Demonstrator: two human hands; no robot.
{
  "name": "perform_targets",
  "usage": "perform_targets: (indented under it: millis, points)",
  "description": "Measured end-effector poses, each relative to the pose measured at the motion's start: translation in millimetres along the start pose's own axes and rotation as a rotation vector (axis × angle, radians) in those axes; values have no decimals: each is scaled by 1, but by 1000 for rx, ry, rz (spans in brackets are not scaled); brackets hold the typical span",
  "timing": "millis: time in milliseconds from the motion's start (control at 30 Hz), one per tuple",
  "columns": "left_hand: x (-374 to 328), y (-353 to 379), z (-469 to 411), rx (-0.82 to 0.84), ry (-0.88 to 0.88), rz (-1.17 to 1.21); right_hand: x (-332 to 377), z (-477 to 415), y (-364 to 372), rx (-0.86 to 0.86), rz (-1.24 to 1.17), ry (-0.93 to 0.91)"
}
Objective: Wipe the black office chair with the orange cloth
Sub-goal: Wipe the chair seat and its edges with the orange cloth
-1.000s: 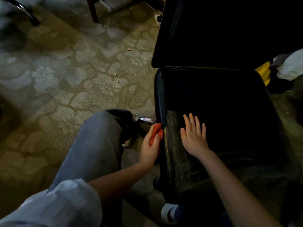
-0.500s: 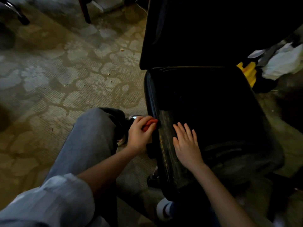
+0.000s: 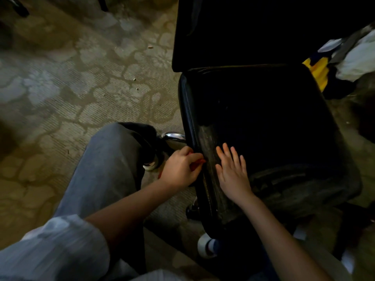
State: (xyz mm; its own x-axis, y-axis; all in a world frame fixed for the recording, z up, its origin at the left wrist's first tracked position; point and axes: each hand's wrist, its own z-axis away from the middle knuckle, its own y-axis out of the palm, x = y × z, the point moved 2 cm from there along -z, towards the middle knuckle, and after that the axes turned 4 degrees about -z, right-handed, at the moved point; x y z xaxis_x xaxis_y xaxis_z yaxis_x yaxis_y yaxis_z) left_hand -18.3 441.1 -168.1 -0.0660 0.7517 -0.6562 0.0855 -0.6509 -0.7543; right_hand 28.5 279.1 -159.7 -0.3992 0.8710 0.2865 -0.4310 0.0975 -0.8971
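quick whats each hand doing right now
Left hand: fingers curled round the orange cloth.
Right hand: open, flat on the chair seat.

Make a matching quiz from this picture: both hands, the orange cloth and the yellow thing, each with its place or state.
1 left hand
2 right hand
3 orange cloth
4 yellow thing

A flat on the chair seat
B past the seat's far right corner
C gripping at the seat's left edge
D mostly hidden in a fist

Pairs: 1-C, 2-A, 3-D, 4-B
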Motion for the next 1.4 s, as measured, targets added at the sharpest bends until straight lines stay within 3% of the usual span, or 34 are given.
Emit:
perform_targets:
  millis: [133, 367, 600, 800, 900, 1033, 1100, 1167, 1400]
  points:
    - [2, -2, 6, 13, 4, 57, -1, 1, 2, -34, -10, -21]
    - [13, -11, -30, -228, -190, 124, 1, -1, 0, -4, -31, 0]
    - [11, -12, -28, -93, -60, -22, 5, -3, 6, -67, -4, -4]
    - [6, -4, -3, 16, 18, -7, 12, -6, 5, -76, 22, 42]
    - [18, -2, -3, 23, -51, 226, 16, -9, 3, -65, 8, 59]
    - [40, 3, -18, -266, -419, 718, 26, -18, 1, -70, -8, 105]
    - [48, 4, -31, -335, -526, 867, 32, -24, 1, -78, -33, 126]
    - [47, 7, -43, -318, -540, 998, 38, -32, 1, -76, -63, 164]
    - [49, 5, -46, -252, -459, 1008, 59, -65, -1, -105, -115, 298]
